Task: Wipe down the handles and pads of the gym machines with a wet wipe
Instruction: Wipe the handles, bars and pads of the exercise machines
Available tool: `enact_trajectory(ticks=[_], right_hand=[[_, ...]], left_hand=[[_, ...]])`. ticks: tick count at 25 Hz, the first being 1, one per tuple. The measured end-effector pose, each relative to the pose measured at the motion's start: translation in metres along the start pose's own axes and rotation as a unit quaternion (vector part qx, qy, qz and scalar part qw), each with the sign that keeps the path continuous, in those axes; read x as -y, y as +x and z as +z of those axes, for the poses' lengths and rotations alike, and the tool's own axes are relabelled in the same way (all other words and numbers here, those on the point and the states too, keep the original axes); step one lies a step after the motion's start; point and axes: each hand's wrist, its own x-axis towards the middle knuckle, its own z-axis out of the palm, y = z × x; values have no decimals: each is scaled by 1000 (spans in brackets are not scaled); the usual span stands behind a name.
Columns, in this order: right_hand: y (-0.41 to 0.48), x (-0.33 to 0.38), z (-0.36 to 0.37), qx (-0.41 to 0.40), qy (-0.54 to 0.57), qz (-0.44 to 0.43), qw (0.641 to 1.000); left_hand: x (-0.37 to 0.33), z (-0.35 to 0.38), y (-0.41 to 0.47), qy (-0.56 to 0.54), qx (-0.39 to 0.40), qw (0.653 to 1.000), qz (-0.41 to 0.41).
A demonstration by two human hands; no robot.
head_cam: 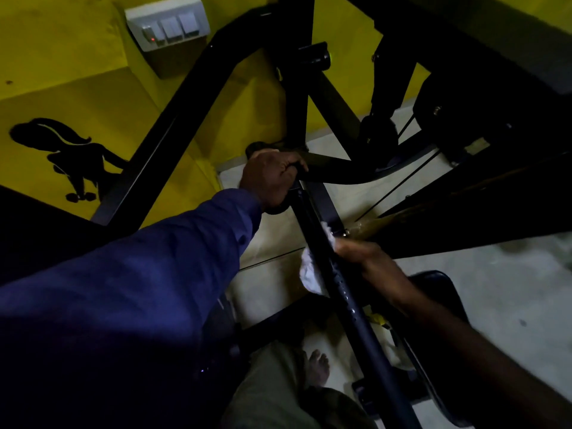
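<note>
Fingers (344, 246) of the right hand (366, 260) curl round the wipe (309, 270) and press it on the bar (349, 305). They look blurry, so I cannot tell how tight they are. The white wipe sits in the middle, wrapped on the bar, and some of it hangs to the left. Fingers (292, 164) of the left hand (269, 178) are shut tight round the handle (258, 147), a bit farther off.

To do this well, I think the wipe should go all the way round the bar, not just on one side. It should slide slowly along it with a firm press. The left hand should hold the machine steady. I think the handle under that hand needs a wipe too.

Count: two hands, one wipe, one bar, one handle. Far left on the yellow wall (77, 72) is one switch box (168, 24) with three switches. One bare foot (318, 363) shows near.
</note>
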Motion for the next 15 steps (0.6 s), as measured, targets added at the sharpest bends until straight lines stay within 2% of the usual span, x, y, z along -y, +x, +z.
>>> enact_trajectory(ticks=[1, 2, 4, 5, 8, 10, 13, 15], right_hand=[[-20, -9, 0, -56, -95, -79, 991], [-38, -17, 2, -95, -197, -158, 963], [-49, -27, 6, -110, -334, -270, 896], [-43, -23, 8, -93, -365, -293, 878], [-9, 16, 14, -3, -474, -299, 828], [-8, 24, 11, 37, -494, -296, 817], [-63, -5, -4, 70, -525, -276, 802], [-85, -12, -7, 133, -589, -289, 743]], left_hand=[[-1, -1, 0, -1, -1, 1000, -2], [-2, -2, -1, 0, -2, 1000, -2], [-6, -3, -3, 2, -4, 1000, 7], [-7, -4, -3, 1, -2, 1000, 11], [-7, -4, -2, 9, 3, 1000, 8], [-9, -4, -4, 16, 3, 1000, 12], [-10, -5, -5, 7, 14, 1000, -2], [-10, -5, -5, 8, 20, 1000, -3]])
